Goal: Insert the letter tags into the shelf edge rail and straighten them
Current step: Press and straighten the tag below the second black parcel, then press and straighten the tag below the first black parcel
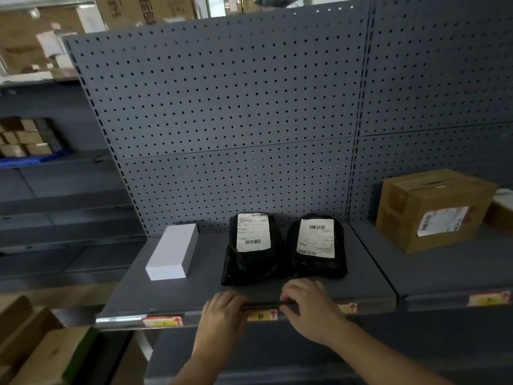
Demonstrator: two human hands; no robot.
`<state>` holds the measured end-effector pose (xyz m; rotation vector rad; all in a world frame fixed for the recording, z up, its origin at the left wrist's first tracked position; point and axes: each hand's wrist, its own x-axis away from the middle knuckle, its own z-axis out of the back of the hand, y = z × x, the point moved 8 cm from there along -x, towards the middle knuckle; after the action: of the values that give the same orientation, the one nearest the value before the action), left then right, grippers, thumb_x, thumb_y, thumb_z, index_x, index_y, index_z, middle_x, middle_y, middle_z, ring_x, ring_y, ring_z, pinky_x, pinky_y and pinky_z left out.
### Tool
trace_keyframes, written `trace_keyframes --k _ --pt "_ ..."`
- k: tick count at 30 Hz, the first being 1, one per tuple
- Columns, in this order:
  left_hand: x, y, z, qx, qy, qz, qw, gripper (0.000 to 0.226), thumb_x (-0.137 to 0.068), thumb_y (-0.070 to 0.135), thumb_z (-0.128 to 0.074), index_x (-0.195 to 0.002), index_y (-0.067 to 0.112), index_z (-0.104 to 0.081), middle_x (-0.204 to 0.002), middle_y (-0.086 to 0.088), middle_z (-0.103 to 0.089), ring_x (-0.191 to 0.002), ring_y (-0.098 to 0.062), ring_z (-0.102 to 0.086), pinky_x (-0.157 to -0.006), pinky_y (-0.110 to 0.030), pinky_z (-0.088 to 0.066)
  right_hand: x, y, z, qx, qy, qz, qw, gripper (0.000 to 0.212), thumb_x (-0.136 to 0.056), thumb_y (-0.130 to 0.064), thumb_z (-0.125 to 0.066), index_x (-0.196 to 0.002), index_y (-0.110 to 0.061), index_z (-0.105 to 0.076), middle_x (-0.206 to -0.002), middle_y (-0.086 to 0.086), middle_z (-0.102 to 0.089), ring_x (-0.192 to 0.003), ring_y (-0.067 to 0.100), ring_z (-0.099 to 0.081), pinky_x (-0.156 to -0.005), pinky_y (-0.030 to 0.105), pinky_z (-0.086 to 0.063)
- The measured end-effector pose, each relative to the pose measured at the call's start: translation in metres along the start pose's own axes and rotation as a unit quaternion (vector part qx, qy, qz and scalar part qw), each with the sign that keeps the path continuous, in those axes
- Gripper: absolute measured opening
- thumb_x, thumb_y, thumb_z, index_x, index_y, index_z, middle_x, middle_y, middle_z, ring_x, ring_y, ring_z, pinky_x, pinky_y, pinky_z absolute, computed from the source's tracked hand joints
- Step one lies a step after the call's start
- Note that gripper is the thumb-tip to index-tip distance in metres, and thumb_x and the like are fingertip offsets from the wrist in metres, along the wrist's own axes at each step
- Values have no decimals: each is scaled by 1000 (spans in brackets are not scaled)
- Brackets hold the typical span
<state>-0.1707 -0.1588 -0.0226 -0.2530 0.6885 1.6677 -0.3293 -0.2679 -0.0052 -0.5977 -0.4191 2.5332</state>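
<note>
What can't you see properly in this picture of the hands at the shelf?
- Letter on the middle yellow-and-red tag, head view: too small and blurred.
- Fingertips of the left hand and right hand: curled over the grey shelf edge rail.
- Print on the black bags' white labels: too small.

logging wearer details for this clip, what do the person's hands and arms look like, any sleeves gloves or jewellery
Both the left hand and the right hand are bare, with no gloves. No ring, watch or wristband shows on either. Both forearms are uncovered down to the bottom edge of the picture, so no sleeve is visible. Nails are too blurred to judge.
</note>
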Motion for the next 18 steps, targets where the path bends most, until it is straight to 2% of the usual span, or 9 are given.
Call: trace_keyframes --k 6,11,14,18 --pt "0 -19 2 -21 -14 -60 998 26 -85 44 -53 -101 31 -70 -94 15 -62 -86 -10 -55 -70 -26 -45 -6 -18 -19 7 33 -27 999 18 -91 -39 -57 -104 -32 -66 -112 -21 -55 -106 1 -46 -92 17 -22" --pt "-1 -15 3 6 -7 -92 996 28 -88 45 -51 -102 32 -71 -91 16 -63 -83 -7 -54 -68 -25 -43 3 -15 -23 6 61 -46 997 11 -85 -31 -67 -94 -32 -73 -108 -17 -62 -101 2 -52 -89 17 -30" --pt "0 -19 2 19 7 -106 994 26 -87 42 -55 -104 33 -72 -94 16 -65 -85 -7 -54 -68 -26 -44 2 -12 -24 15 54 -41 998 11 -85 -34 -65 -93 -33 -73 -109 -18 -62 -102 3 -53 -92 23 -37" --pt "7 -21 -1 15 36 -129 991 23 -85 40 -58 -101 32 -73 -103 11 -68 -85 -11 -56 -69 -27 -45 1 -8 -27 26 24 -25 999 15 -88 -37 -60 -94 -33 -73 -112 -18 -62 -107 2 -49 -93 25 -33"
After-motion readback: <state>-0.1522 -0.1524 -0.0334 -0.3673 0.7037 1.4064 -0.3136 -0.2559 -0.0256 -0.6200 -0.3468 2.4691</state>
